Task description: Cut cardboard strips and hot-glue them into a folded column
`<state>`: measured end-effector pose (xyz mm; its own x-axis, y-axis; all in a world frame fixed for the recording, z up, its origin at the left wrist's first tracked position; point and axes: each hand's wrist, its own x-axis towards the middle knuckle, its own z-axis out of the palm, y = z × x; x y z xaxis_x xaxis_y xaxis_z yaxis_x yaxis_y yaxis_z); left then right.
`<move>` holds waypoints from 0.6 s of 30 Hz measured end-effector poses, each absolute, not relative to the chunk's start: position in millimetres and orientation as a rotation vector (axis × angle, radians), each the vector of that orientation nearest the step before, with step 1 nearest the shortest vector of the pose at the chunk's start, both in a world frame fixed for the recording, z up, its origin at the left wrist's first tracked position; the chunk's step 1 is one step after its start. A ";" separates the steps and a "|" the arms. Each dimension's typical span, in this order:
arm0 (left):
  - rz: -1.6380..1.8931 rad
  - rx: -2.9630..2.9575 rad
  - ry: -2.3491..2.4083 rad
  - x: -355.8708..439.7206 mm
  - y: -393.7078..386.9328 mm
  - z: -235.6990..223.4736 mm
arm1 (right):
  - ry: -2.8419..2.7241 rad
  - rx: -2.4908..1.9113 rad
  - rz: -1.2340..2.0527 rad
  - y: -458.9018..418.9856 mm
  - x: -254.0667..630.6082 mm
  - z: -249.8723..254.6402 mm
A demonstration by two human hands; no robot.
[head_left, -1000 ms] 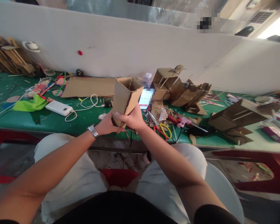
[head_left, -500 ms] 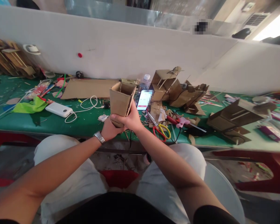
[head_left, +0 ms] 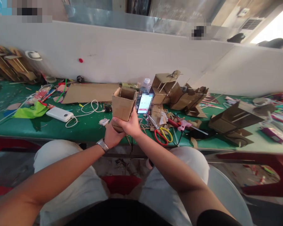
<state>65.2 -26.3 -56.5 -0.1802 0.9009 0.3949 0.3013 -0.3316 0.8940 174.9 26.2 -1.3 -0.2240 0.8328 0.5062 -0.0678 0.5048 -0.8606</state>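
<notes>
A tapered, open-topped cardboard box [head_left: 123, 108] is held upright over the front part of the green table, its open end facing up. My left hand [head_left: 113, 135] wraps round its lower part, with a metal-banded watch on the wrist. My right hand [head_left: 130, 124] grips the same box from its right side, thumb across the front. The two hands touch, and the box's bottom is hidden by them. Behind the box lies a flat cardboard sheet [head_left: 91, 92]. A lit phone [head_left: 145, 104] leans just to the right of it.
Scissors with red and yellow handles [head_left: 163, 135] and a pink glue gun [head_left: 184, 124] lie among scraps on the right. Cardboard constructions [head_left: 238, 117] stand farther right. At left are a white power bank [head_left: 59, 114] with its cable and a green bag [head_left: 30, 110]. A white partition [head_left: 132, 53] rises behind.
The box has turned slightly and tipped, so its front wall faces me more squarely. Both hands keep hold of it. The view has shifted a little.
</notes>
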 end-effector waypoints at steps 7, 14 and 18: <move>1.571 1.530 1.437 69.2 -22.1 -60.3 | -1.574 -0.593 1.035 38.7 173.8 -8.6; 1.564 1.525 1.462 67.0 -22.2 -62.7 | -1.541 -0.602 0.999 36.2 171.4 -12.2; 1.563 1.534 1.449 66.0 -21.7 -60.7 | -1.532 -0.605 1.004 34.0 171.5 -11.6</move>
